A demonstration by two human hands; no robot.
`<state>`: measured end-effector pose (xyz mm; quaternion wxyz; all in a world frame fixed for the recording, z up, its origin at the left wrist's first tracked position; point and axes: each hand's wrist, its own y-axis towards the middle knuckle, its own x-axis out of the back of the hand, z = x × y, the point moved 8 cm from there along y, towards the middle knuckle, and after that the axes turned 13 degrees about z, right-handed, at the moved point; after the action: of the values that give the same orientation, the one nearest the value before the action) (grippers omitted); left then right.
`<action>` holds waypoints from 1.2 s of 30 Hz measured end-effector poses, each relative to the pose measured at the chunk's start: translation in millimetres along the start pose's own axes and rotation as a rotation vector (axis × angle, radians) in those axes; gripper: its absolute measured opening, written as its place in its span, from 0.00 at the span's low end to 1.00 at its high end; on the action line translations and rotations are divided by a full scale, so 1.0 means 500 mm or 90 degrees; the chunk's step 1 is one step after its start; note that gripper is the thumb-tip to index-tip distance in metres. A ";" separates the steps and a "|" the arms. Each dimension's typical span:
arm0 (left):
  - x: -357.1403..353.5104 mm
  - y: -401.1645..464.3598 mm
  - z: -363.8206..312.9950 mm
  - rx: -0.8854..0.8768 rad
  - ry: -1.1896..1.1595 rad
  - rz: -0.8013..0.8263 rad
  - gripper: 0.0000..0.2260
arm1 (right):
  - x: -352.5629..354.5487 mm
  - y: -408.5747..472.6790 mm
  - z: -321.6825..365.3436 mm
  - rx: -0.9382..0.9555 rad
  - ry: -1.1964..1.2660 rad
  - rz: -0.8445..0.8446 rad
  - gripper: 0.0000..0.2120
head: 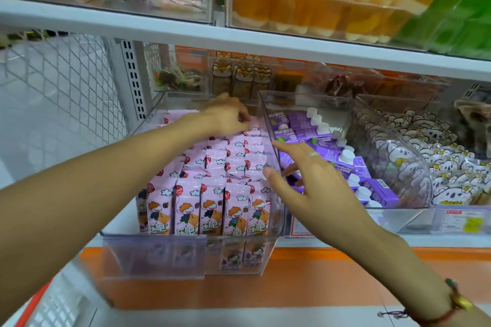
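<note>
Left hand [228, 114] is way at the back of the clear bin [159, 255], fingers curled down and pinching the top edges of the rear pink packets [210, 207]. Right hand [310, 178] is spread out with nothing held, fingertips against the bin's right-hand wall, next to the purple cartons [342, 164]. The packets look light and crinkly, glossy film so probably a bit slippery, and soft enough to flop if shoved. I'd grab one by the sealed top edge, or squeeze a whole row from both ends. They're pink with a cartoon orange-haired kid, a red balloon and little clouds, standing upright in tight rows that fill the bin on the shelf [372, 241]
</note>
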<state>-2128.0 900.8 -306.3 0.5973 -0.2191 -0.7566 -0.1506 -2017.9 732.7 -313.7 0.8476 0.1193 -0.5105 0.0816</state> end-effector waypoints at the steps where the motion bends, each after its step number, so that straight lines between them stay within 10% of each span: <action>1: -0.001 0.002 0.001 0.012 -0.023 0.003 0.13 | 0.000 -0.001 0.000 0.000 -0.004 0.002 0.30; 14: 0.074 -0.245 0.006 0.044 -0.789 -0.408 0.05 | 0.060 -0.011 0.038 0.029 0.088 -0.139 0.25; 20: 0.050 -0.369 -0.075 -0.092 -0.835 -0.365 0.07 | 0.035 -0.013 0.112 0.125 0.148 -0.058 0.30; 24: 0.047 -0.383 -0.084 -0.136 -0.877 -0.341 0.09 | 0.037 -0.018 0.144 0.187 0.188 -0.071 0.15; 30: 0.033 -0.392 -0.106 -0.176 -0.596 -0.303 0.18 | 0.031 0.003 0.102 0.102 0.654 -0.036 0.05; 36: 0.037 -0.391 -0.103 -0.136 -0.449 -0.342 0.17 | 0.030 -0.001 0.091 0.083 0.712 -0.060 0.15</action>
<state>-2188.4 710.4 -269.5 0.2173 -0.1135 -0.9240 -0.2934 -2049.3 719.7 -280.2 0.9827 0.1331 0.0282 0.1258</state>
